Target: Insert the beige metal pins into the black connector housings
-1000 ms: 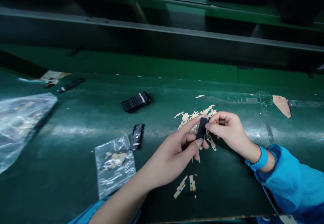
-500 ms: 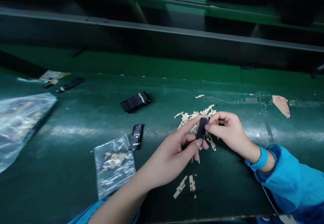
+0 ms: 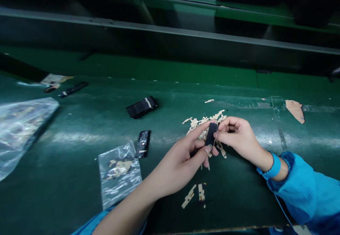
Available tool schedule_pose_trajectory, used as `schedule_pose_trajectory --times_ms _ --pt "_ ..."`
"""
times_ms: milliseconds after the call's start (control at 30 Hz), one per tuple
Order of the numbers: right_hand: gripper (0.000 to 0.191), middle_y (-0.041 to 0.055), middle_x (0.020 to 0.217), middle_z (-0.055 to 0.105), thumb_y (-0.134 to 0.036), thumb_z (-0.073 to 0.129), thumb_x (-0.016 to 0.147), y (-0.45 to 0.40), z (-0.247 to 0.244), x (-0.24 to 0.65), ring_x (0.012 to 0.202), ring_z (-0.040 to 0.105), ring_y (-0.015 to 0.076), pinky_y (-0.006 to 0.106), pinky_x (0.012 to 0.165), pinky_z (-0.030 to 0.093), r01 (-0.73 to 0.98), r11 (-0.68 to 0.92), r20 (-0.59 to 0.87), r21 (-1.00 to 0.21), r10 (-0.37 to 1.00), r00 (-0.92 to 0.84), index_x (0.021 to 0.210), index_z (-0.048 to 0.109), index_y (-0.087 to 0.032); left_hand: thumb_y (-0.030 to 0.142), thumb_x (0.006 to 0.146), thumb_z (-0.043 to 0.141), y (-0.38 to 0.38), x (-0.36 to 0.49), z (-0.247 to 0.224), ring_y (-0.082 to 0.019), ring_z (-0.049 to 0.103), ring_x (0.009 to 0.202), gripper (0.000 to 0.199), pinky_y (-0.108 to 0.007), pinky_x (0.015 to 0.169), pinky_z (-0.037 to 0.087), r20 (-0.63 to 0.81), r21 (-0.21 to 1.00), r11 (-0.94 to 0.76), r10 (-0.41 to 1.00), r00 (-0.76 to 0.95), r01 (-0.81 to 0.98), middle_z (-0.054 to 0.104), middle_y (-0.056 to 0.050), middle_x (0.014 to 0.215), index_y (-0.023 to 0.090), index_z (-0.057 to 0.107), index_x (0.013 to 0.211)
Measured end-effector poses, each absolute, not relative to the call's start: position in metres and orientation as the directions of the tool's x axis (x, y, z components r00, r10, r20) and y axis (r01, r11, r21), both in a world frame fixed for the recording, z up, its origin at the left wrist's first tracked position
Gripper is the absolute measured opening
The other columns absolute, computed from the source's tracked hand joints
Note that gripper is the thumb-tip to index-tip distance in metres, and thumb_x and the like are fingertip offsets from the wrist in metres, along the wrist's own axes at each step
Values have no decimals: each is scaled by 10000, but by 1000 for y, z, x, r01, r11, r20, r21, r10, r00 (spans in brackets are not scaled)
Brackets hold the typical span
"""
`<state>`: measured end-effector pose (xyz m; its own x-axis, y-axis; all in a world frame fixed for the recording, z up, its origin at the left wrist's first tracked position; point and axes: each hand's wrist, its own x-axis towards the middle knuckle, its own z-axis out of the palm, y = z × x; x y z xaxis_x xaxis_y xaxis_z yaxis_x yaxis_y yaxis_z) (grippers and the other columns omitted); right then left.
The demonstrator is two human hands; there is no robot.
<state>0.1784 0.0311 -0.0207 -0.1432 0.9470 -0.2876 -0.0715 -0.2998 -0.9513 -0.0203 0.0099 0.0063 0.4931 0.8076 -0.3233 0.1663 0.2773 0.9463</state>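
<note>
My left hand grips a small black plastic part between thumb and fingers, tilted nearly upright. At the part's right edge, my right hand has its thumb and index finger pinched together; whether a small piece sits between those fingertips is hidden. Beneath both hands lies a loose pile of cream-coloured cut strips, partly covered by the fingers. Nearer to me, two separate cream strips rest on the green table.
Left of my hands are a stack of black parts, a single black part and a clear bag with cream pieces inside. A larger plastic bag lies far left. A brown scrap is at right.
My right fingertips have shifted very slightly left against the black part. My left hand keeps its hold, and the things on the table stay put.
</note>
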Motion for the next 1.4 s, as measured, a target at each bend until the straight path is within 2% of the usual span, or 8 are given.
schedule_pose_trajectory --times_ms 367,600,767,1000,1233,1400 --pt "196 -40 627 624 -246 802 687 32 -20 178 551 556 121 263 528 421 -70 -302 -286 -951 942 -173 758 623 -212 238 1025 538 12 -20 2 -151 679 674 649 -306 695 535 -313 949 290 809 497 126 749 -25 888 187 324 1635" --pt "356 -115 542 528 -209 835 690 26 -18 176 471 483 92 224 463 346 -7 -287 -282 -958 944 -173 885 539 -239 228 1001 573 10 -19 2 -148 678 660 665 -297 669 532 -318 946 304 824 469 107 740 -19 860 162 341 1621" --pt "285 -61 570 613 -338 823 794 30 -19 178 497 562 116 251 501 399 -150 -276 -224 -949 929 -294 824 561 -229 242 1006 589 9 -20 3 -148 681 660 668 -298 667 542 -316 944 320 818 481 76 758 -32 897 174 338 1622" --pt "281 -21 639 623 -406 827 816 32 -21 183 550 561 128 274 545 432 -127 -304 -249 -944 911 -329 738 652 -200 239 1002 621 12 -21 3 -140 676 636 658 -285 659 545 -315 936 352 803 506 23 772 -30 873 188 372 1610" --pt "298 -19 651 619 -425 851 816 31 -23 182 575 506 116 278 576 400 -122 -243 -200 -962 936 -288 731 697 -184 385 1037 633 15 -20 0 -135 672 572 596 -234 559 514 -344 922 387 810 475 6 754 -21 780 174 464 1567" --pt "398 -22 637 598 -544 867 790 30 -21 183 565 471 113 271 537 375 -125 -216 -171 -968 940 -295 750 701 -185 441 1028 659 17 -21 -1 -127 637 496 667 -232 514 491 -361 901 434 780 511 -27 748 -31 733 149 455 1591"
